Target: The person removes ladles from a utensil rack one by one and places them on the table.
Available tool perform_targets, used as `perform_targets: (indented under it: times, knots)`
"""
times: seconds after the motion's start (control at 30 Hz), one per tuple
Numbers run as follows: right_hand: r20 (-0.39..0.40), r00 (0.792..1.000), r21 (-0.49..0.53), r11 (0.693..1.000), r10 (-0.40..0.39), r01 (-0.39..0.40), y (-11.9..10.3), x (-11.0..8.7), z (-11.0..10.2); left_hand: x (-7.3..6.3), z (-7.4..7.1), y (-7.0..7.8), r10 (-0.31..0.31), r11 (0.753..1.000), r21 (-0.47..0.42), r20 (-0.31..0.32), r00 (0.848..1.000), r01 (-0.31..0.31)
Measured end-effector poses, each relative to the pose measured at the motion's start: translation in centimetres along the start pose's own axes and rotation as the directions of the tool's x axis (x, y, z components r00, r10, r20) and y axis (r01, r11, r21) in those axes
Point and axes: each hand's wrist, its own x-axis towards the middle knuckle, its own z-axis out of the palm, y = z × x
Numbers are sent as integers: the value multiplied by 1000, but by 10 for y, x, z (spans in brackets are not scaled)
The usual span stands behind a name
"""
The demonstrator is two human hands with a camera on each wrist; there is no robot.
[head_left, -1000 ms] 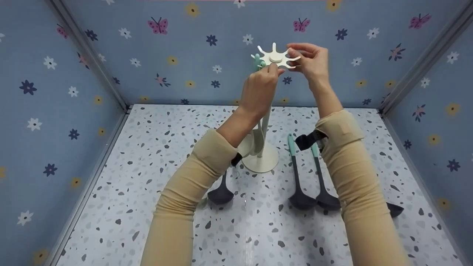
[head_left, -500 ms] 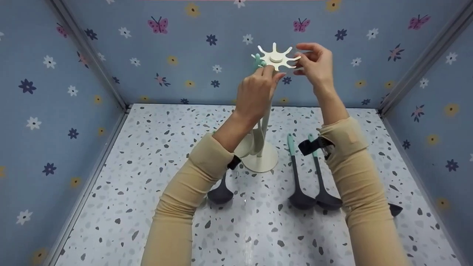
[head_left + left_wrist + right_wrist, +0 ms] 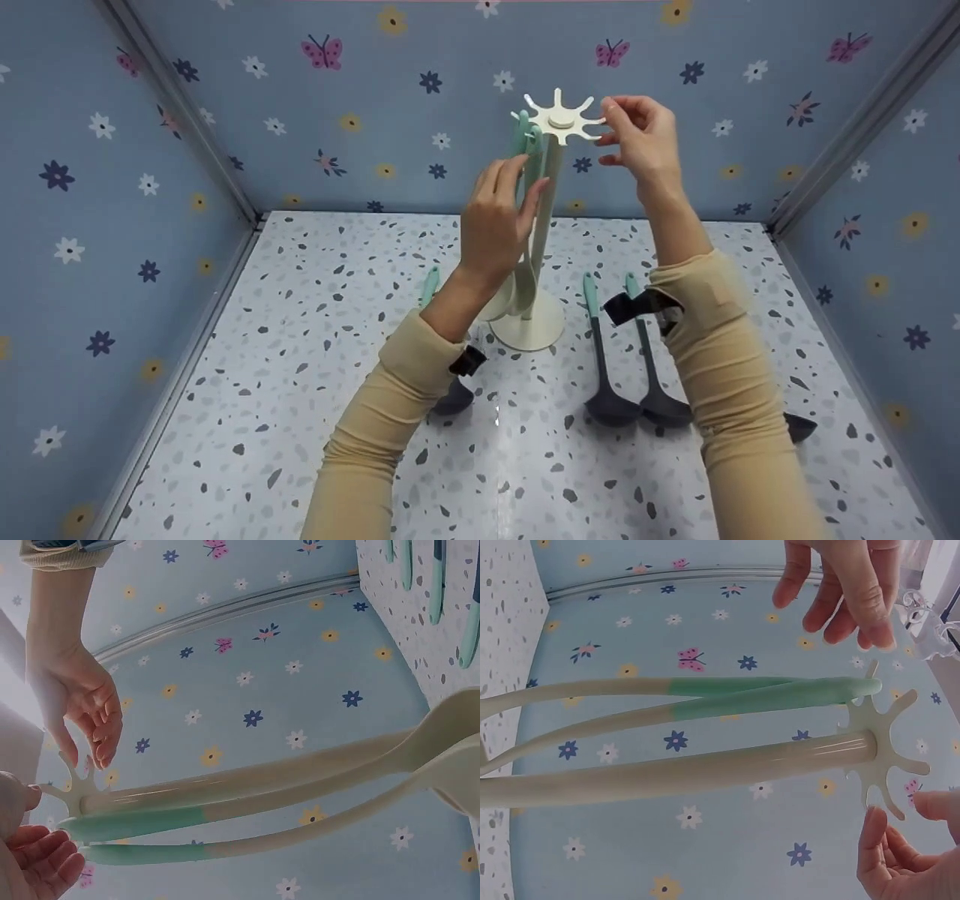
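Observation:
A cream utensil stand with a star-shaped top of several prongs rises on a round base. From its left prongs hang two utensils with mint-green handles and beige shafts; their heads are beige and deep, like ladles. My left hand is beside those hanging handles, fingers relaxed and thumb apart. In the left wrist view nothing lies in its palm. On the other side, my right hand has its fingertips right at the right-hand prongs, with thumb and fingers apart in the right wrist view.
Two dark ladles with mint handles lie on the speckled table right of the base. Another ladle lies partly under my left forearm. A dark utensil head shows beyond my right sleeve. Patterned walls enclose the table.
My left hand has let go near the stand's top and moved down and left, uncovering the hung handles. My right hand has loosened from the prongs and shifted slightly right.

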Motion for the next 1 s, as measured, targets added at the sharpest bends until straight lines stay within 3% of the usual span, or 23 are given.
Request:
perform_targets:
  times: [0.2,0.37,0.57,1.0]
  knots:
    - [45,998,-102,994,40,-35,6,4,4,-17,6,-11,-102,993,-51,-5,995,102]
    - [52,995,-73,994,90,-86,7,8,7,-29,12,-18,-199,976,-81,40,979,202]
    - [64,992,9,994,107,-108,9,11,11,-45,20,-30,-299,943,-117,116,947,312]
    - [55,998,153,988,28,-36,12,10,17,-72,36,-53,-362,903,-185,165,918,389]
